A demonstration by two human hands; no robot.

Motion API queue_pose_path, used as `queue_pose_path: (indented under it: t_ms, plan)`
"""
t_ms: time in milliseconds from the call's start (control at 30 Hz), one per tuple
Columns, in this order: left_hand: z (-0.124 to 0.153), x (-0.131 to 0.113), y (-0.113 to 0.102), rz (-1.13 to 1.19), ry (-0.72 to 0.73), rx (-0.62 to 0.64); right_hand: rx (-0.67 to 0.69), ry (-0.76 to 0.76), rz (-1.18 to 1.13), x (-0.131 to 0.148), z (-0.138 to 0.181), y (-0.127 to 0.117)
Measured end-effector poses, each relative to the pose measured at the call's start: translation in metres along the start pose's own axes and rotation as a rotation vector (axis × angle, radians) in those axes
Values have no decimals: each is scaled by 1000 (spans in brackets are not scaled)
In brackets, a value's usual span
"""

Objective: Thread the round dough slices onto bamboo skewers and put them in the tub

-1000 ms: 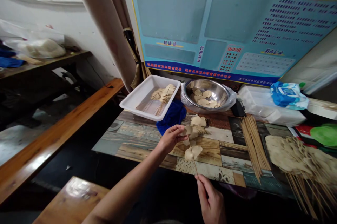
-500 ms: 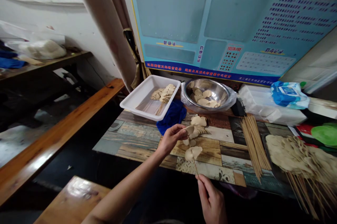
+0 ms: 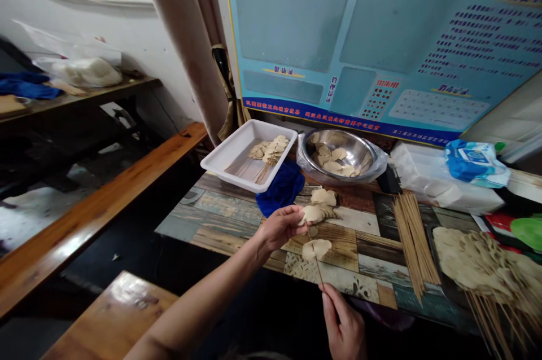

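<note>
Two bare hands on one bamboo skewer job, both over the near edge of the wood-patterned table (image 3: 220, 209). Right hand (image 3: 344, 323): fingers clamped on the lower end of the bamboo skewer (image 3: 319, 275), which points up and away. One pale slice (image 3: 320, 249) sits threaded on it, about mid-length. Left hand (image 3: 282, 227): fingers pinched on a second flat slice (image 3: 312, 214), right at the upper end of the skewer; can't tell whether the tip is in it. More loose slices (image 3: 324, 196) lie on the table just beyond that hand. Behind: white tray (image 3: 220, 163) with finished-looking skewers in it, blue cloth (image 3: 277, 188) beside it, steel bowl (image 3: 358, 152) with some slices inside. To the right: bundle of bare skewers (image 3: 412, 247), then a big pile of skewered slices (image 3: 478, 261), sticks toward the near edge. Blue wipes pack (image 3: 474, 162) on the clear plastic boxes (image 3: 423, 171).
</note>
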State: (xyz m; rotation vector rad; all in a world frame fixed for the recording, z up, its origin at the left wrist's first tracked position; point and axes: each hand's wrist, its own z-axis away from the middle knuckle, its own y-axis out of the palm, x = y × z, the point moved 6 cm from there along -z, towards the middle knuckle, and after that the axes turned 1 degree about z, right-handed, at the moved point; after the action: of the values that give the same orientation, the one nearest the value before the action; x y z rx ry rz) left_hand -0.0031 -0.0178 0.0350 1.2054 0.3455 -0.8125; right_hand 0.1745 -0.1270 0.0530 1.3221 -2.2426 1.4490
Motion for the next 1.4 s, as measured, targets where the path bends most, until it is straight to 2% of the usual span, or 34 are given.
queue_pose_path:
  t_ms: [100, 267, 367, 500, 767, 967, 1067, 1133, 1200, 1267, 1333, 1400]
  plan:
    - [3, 2, 3, -35, 77, 12, -20, 44, 8, 1, -1, 1]
    - [9, -6, 6, -191, 267, -47, -21, 82, -3, 6, -4, 0]
    - [13, -7, 9, -249, 307, -50, -21, 112, -25, 7, -5, -2]
    - [16, 5, 8, -234, 246, -56, -34, 135, -47, 9, -7, -3]
    - [14, 27, 2, -240, 66, 29, -13, 163, -97, 1, -6, -2]
    - [15, 40, -7, -343, -32, 87, 7, 150, -119, -4, 1, -2]
    - [12, 43, -19, -495, -61, 120, 29, 150, -97, -11, 9, 1]
    - [6, 29, -32, -698, 74, 42, 37, 164, -64, -18, 16, 1]
    - [-1, 7, -40, -986, 332, -87, 45, 169, -35, -25, 20, 1]
    - [-8, -9, -35, -1297, 565, -137, 58, 163, -19, -28, 23, 0]
    - [-17, -15, -27, -1540, 689, -128, 63, 152, -11, -28, 23, -1]
    - [-27, -17, -20, -1684, 710, -121, 58, 153, -3, -28, 24, -3]
